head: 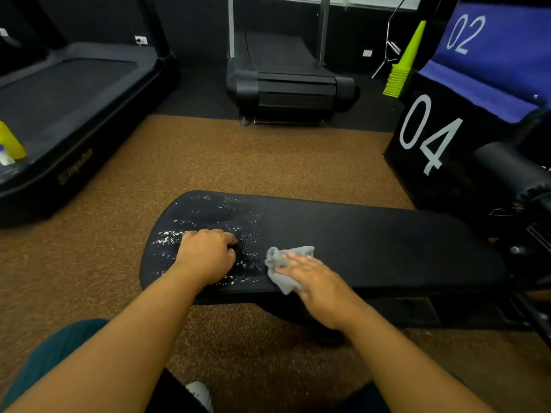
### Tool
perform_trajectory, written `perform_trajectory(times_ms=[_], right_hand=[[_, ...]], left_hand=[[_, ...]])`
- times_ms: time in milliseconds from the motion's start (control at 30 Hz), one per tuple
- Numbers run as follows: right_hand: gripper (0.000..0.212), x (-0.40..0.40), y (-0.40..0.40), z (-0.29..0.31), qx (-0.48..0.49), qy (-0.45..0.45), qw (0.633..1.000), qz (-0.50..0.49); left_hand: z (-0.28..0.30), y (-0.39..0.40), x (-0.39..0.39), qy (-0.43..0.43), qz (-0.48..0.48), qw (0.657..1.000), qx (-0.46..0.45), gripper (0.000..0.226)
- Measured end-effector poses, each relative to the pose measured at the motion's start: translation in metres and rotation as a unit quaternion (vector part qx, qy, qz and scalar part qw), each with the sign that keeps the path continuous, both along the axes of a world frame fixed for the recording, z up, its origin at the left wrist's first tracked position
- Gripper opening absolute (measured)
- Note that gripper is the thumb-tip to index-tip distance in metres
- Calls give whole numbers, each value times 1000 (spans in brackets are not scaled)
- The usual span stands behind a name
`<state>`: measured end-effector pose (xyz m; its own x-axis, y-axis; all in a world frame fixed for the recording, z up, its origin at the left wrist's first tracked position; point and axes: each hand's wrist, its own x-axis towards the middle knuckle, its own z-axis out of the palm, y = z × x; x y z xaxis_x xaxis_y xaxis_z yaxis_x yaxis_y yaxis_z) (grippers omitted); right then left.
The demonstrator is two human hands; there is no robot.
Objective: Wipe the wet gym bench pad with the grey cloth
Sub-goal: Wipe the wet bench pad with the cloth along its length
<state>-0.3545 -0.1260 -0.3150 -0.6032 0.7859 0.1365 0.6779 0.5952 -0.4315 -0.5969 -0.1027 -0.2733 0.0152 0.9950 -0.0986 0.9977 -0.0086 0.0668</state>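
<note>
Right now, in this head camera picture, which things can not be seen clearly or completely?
- Pad surface under the left hand: the curled fingers hide it, head view.
- Grey cloth: the right hand lies on it, covering its near part.
- Bench pad, right end: dark equipment hides it.
- Yellow bottle: cut by the left edge.
- Treadmill brand lettering: too blurred to read.
</note>
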Motion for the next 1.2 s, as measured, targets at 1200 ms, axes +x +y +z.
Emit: perform_trajectory(times_ms=[1200], right_hand=[[51,99,-23,9,143,-180,973,1]], left_hand=[[0,-7,-1,-19,11,1000,-16,43]])
